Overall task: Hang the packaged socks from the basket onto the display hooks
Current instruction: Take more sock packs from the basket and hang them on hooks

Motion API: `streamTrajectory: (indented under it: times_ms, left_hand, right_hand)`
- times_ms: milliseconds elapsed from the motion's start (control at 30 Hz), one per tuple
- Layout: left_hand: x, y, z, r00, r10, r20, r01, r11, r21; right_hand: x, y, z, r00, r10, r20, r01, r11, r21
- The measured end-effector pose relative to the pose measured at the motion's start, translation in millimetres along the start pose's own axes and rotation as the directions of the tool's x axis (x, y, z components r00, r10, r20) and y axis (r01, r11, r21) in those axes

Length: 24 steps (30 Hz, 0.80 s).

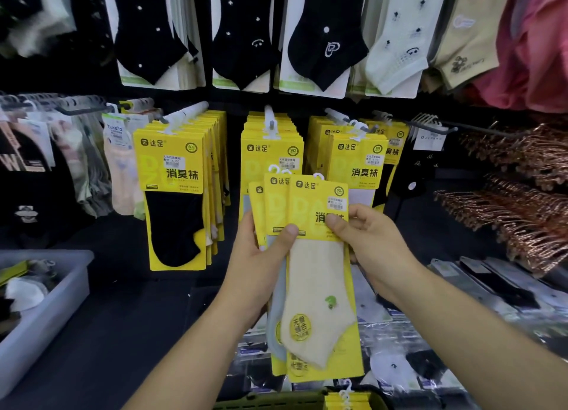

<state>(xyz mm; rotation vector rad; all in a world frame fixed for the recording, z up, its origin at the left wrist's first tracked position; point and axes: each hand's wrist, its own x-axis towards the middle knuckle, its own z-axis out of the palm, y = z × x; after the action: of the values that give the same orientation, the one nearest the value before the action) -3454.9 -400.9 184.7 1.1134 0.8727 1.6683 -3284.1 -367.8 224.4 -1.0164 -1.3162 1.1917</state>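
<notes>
- We hold a fanned stack of sock packs (319, 256) in front of the display wall, in the middle of the view and above the basket (276, 402) at the bottom edge.
- The packs stand upright: their long axis runs top to bottom, the white hanger tabs (319, 176) point up toward the hooks, and the sock toes point down and to the right.
- The front pack carries a cream sock on a yellow card; behind it, shifted left, we see at least two more yellow cards and a grey sock edge.
- Our left hand (261, 265) grips the stack from the left side, its thumb (287, 234) pressed flat on the front of the cards, the other fingers hidden behind.
- Our right hand (365, 240) pinches the front pack at its right edge, thumb on the printed face and fingers curled behind the card.
- Straight behind the packs, a full hook (270, 117) holds matching yellow packs; more such rows hang on hooks to the left and right.
- More yellow packs (347, 400) lie in the basket.
- A grey bin (46, 302) with loose items sits at the left.
</notes>
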Motion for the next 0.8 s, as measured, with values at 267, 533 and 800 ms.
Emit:
streamTrajectory:
  times_ms: [267, 533, 800]
  left_hand:
    - [2.2, -4.7, -3.1, 1.000, 0.024, -0.008, -0.022, 0.980, 0.198]
    - [0.6, -3.1, -1.2, 0.998, 0.060, 0.016, -0.062, 0.968, 0.243]
    - [6.5, 0.6, -6.1, 0.991, 0.130, 0.030, -0.133, 0.940, 0.313]
  right_hand:
    - [17.9, -31.5, -17.6, 0.982, -0.160, -0.100, 0.134, 0.966, -0.223]
    - [35.4, -55.8, -25.4, 0.990, -0.133, 0.044, 0.139, 0.887, -0.441]
    - [56.2, -68.6, -38.0, 0.946, -0.298, -0.126, 0.221, 0.880, -0.421]
